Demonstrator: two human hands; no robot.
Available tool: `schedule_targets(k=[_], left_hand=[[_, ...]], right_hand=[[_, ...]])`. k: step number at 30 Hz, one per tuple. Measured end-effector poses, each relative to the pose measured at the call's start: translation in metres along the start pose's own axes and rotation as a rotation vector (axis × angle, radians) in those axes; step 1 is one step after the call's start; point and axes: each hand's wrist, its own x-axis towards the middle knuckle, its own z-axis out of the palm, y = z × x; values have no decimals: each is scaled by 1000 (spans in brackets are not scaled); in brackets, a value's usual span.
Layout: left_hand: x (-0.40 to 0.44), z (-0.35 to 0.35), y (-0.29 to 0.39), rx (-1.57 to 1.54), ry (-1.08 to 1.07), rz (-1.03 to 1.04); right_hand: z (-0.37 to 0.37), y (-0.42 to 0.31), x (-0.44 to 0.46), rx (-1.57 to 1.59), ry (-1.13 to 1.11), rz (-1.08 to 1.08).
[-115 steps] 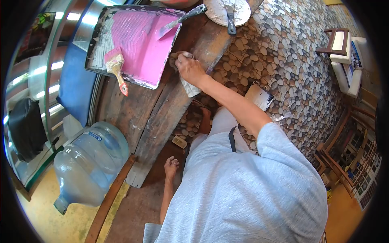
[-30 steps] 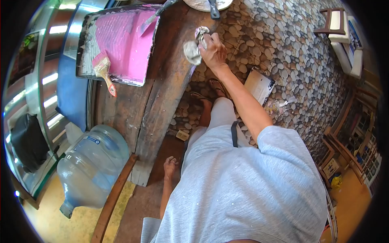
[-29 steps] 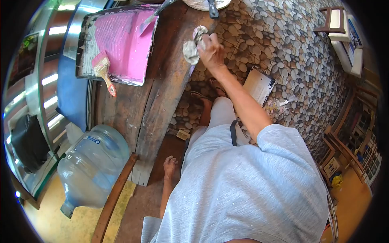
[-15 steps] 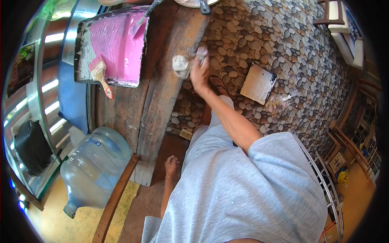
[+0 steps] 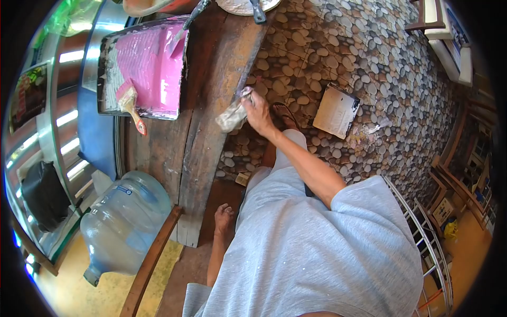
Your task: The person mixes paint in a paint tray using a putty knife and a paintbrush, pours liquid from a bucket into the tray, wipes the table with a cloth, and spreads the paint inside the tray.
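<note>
My right hand (image 5: 257, 112) is closed around a crumpled, whitish, stained rag (image 5: 231, 117), which hangs from the fingers at the edge of the wooden bench (image 5: 203, 132). Low beside my leg, my left hand (image 5: 224, 217) is loosely curled, with nothing visible in it. On the bench lies a black paint tray (image 5: 185, 68) coated with pink paint. A paintbrush (image 5: 129, 104) with pink-tipped bristles rests across its near side, and a putty knife (image 5: 182, 35) leans over its right corner.
A big clear water jug (image 5: 124, 224) lies on its side at lower left, near a wooden rail (image 5: 153, 259). A paint-stained board (image 5: 336, 111) lies on the pebble-patterned floor (image 5: 296, 58). At the top stands a round lid (image 5: 240, 5) with a tool on it. A metal rack (image 5: 417, 222) is at right.
My right hand has moved down along the bench edge, towards me, with the rag, which now hangs differently. My left hand has barely moved. The view has shifted slightly.
</note>
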Motion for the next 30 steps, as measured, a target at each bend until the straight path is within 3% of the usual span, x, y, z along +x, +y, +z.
schedule_targets(k=[3, 5, 7, 8, 10, 13, 15, 16, 17, 19, 20, 23, 25, 26, 28, 29, 30], left_hand=[[2, -9, -4, -44, -35, 42], [2, -7, -1, -52, -13, 55], [-7, -5, 7, 60, 47, 33], [-14, -2, 7, 49, 57, 34], [-20, 4, 5, 75, 152, -55], [-23, 5, -18, 55, 152, -45], [-28, 8, -24, 100, 168, -19], [-24, 16, -20, 153, 186, -8], [-26, 22, -13, 145, 173, 4], [-37, 32, 14, 259, 232, 146], [-31, 29, 15, 245, 228, 161], [-18, 25, 17, -55, 151, 184], [-18, 34, 41, -183, 209, 10], [-20, 39, 55, -44, 217, 66], [-29, 53, 90, -41, 232, 123], [-27, 60, 108, -22, 239, 177], [-21, 64, 122, -179, 212, 289]], right_hand=[[-5, 10, 17, 4, -46, -16], [-1, 10, 36, 40, 200, -45], [-13, -36, 55, -247, 308, -270], [-12, -54, 64, -243, 293, -275], [-9, -80, 85, -509, 167, -436], [24, -59, 98, -724, 35, -502], [57, -53, 63, -809, -294, -754], [94, -14, 42, -799, -452, -748], [98, -23, 3, -765, -630, -702], [115, -21, -23, -572, -386, -905], [115, -19, -15, -581, -385, -923], [88, -44, 30, -865, -341, -576], [69, -78, 59, -852, -365, -544], [61, -95, 62, -853, -376, -561], [44, -129, 67, -731, -157, -829], [34, -140, 75, -757, -159, -777], [30, -143, 88, -580, -122, -551]])
